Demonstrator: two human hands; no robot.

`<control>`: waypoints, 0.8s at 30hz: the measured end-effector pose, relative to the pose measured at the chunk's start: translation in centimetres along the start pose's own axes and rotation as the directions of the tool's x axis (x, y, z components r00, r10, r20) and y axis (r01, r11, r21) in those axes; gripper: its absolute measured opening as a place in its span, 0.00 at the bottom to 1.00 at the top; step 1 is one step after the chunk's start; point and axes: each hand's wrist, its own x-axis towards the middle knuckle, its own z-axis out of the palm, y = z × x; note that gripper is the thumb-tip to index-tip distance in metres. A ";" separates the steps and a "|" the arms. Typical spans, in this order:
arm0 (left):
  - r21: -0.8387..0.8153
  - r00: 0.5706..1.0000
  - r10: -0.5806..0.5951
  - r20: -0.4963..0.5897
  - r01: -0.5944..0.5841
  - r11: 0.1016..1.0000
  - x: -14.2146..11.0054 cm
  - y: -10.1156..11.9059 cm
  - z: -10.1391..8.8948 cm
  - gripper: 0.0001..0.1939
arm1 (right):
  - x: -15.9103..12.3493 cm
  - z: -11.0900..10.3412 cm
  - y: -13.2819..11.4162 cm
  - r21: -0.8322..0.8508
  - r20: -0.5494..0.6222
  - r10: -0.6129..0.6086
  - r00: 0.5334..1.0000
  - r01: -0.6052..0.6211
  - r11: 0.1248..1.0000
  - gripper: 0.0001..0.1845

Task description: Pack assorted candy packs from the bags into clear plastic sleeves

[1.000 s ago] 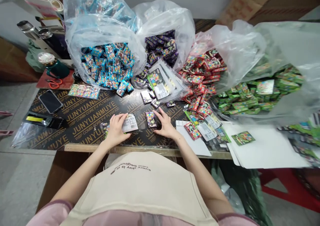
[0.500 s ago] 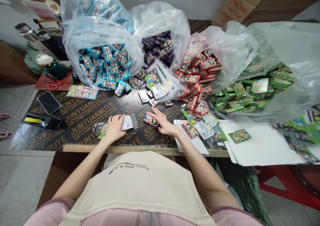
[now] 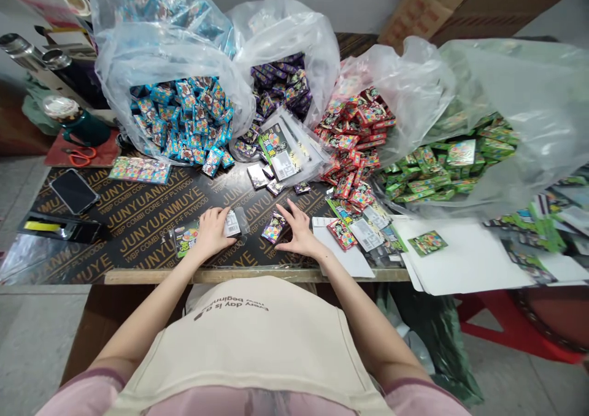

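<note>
On the dark plywood table, my left hand (image 3: 212, 234) lies over a clear plastic packet (image 3: 232, 223) with a green printed card and a white barcode label. Its thumb is spread away from the fingers, and the palm hides the packet's middle. To the right, my right hand (image 3: 297, 231) is open, thumb and fingers apart around the right side of a small purple candy packet (image 3: 273, 227). Whether a fingertip touches that packet, I cannot tell. Near my right wrist, a red candy packet (image 3: 342, 234) lies by several green printed cards (image 3: 396, 235).
Plastic bags of blue (image 3: 188, 118), purple (image 3: 280, 81), red (image 3: 361, 121) and green packets (image 3: 442, 170) line the back. Flat printed bags (image 3: 280, 149) lie in front. At left are a phone (image 3: 74, 191), a tape dispenser (image 3: 62, 227), scissors (image 3: 80, 156) and flasks (image 3: 69, 72).
My right hand's fingers have spread, and the purple packet has turned to a steeper slant. My left hand stays on the clear packet. The whole view has shifted slightly to the right.
</note>
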 end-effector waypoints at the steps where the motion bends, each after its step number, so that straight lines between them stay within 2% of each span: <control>1: -0.010 1.000 0.002 0.001 -0.002 1.000 -0.1 0.1 0.1 0.41 | -0.2 0.3 0.0 -0.008 -0.016 0.010 1.000 -0.010 1.000 0.57; 5: -0.042 1.000 0.018 -0.005 -0.018 0.999 0.0 0.9 0.1 0.41 | -0.3 1.4 -0.6 -0.009 -0.148 -0.007 0.989 0.006 1.000 0.52; 9: -0.060 0.995 0.095 0.005 -0.094 0.994 0.3 2.1 0.0 0.41 | -0.5 0.7 -1.9 0.001 -0.305 -0.061 0.950 0.064 0.998 0.47; 11: -0.085 0.987 0.157 0.009 -0.156 0.984 0.4 2.8 0.1 0.43 | -0.7 0.0 -2.7 -0.032 -0.293 -0.097 0.951 0.092 0.995 0.44; 14: -0.138 0.971 0.237 -0.018 -0.237 0.962 0.6 3.7 0.4 0.48 | -0.9 -0.7 -3.5 -0.042 -0.191 -0.152 0.970 0.146 0.988 0.42; 17: -0.183 0.940 0.341 -0.018 -0.338 0.923 0.9 4.1 0.5 0.53 | -0.9 -0.6 -3.4 0.081 -0.079 -0.234 0.969 0.240 0.967 0.47; 20: -0.201 0.904 0.427 0.010 -0.417 0.887 1.2 4.2 0.5 0.56 | -1.0 0.0 -2.9 0.220 -0.049 -0.292 0.955 0.296 0.930 0.50; 24: -0.191 0.924 0.378 -0.049 -0.380 0.905 1.6 4.4 0.5 0.56 | -1.9 0.8 -3.0 0.251 -0.154 -0.141 0.978 0.177 0.952 0.56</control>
